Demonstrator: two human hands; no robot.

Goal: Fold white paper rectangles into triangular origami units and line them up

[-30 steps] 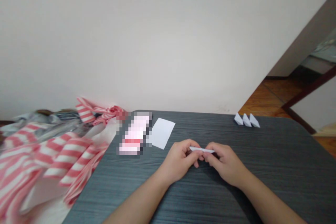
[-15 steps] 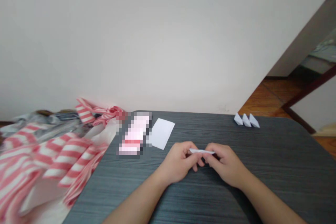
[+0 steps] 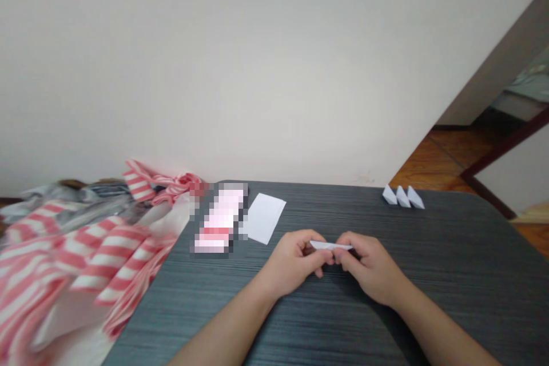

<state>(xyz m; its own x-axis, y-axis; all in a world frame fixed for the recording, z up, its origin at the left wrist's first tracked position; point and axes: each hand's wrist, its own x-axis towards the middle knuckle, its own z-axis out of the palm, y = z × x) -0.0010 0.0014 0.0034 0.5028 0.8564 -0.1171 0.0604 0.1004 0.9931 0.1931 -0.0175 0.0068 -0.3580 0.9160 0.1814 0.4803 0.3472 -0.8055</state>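
A small folded white paper [image 3: 329, 246] is held between both hands just above the dark table [image 3: 309, 326]. My left hand [image 3: 294, 263] pinches its left end with thumb and fingers. Its right end is gripped by my right hand [image 3: 369, 267], the two thumbs meeting at the near edge. The fingers cover both ends, so the full shape of the fold is hidden. To the left of my left hand lies a stack of white paper sheets [image 3: 265, 218].
Three folded white paper pieces [image 3: 403, 197] stand in a row at the table's far right edge. A pixelated pink and white object [image 3: 221, 220] lies at the left. Red-and-white striped cloth [image 3: 107, 257] is heaped beside the table. A wall [image 3: 274, 68] rises behind.
Both thumbs have shifted slightly and sit closer together on the folded paper. The paper has tilted a little. Everything else stays in place.
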